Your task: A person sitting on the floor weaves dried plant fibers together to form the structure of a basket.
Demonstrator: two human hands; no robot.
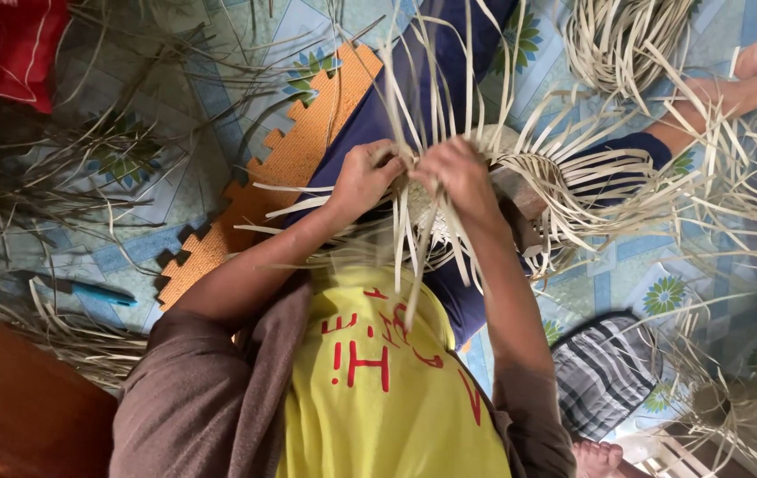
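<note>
A half-woven piece of pale straw strips (520, 168) rests on my lap, over my dark blue trousers (414, 80). Long loose strips fan out from it on all sides. My left hand (365, 177) is closed on a few strips at the left of the woven centre. My right hand (460, 177) pinches strips just beside it, so the two hands almost touch. The woven centre is mostly hidden under my hands. My yellow shirt (396, 389) fills the bottom of the view.
An orange foam mat (299, 150) lies left of my leg on a blue patterned floor sheet (635, 265). A red bag (7, 44) sits top left and a blue pen-like tool (99, 292) at left. Another person's limb (750, 84) and strip bundle (617, 35) are top right; striped cloth (604, 372) lower right.
</note>
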